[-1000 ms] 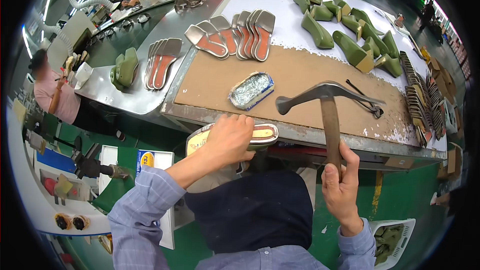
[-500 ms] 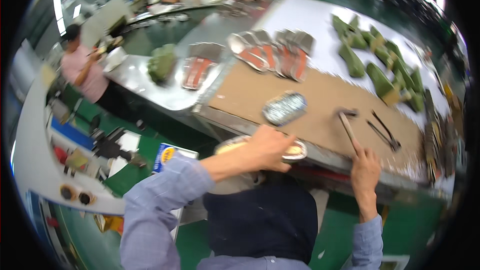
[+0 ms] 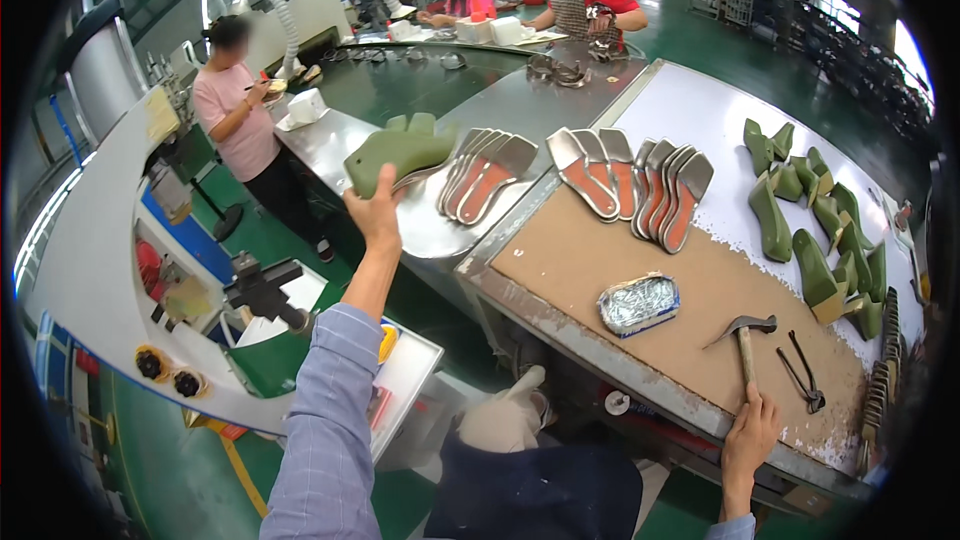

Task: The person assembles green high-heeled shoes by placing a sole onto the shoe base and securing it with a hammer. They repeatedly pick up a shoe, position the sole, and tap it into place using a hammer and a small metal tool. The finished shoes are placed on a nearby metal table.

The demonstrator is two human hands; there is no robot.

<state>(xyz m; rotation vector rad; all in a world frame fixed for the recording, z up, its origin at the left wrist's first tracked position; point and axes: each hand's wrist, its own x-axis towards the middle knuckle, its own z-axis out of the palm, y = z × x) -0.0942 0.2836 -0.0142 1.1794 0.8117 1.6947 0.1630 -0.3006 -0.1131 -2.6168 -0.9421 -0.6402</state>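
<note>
My left hand [image 3: 374,215] reaches far out to the left and grips a green shoe last [image 3: 398,155] lying on the steel bench next to a fan of grey insoles with orange centres [image 3: 487,175]. My right hand [image 3: 748,437] rests at the near edge of the brown worktop [image 3: 600,260], fingers on the end of the wooden handle of a hammer [image 3: 743,337] that lies flat there. A pair of pincers [image 3: 803,372] lies just right of the hammer. A shoe on a last [image 3: 500,420] sits upside down over my lap.
A foil tray of tacks [image 3: 638,303] sits mid-worktop. More insoles [image 3: 640,185] fan out behind it, and several green lasts [image 3: 815,230] crowd the right side. A person in a pink shirt [image 3: 240,125] stands at the left; two others work at the far bench.
My left hand left the shoe at the bench edge and reached out left to the green last. The hammer went from raised to lying on the worktop. The view swung left.
</note>
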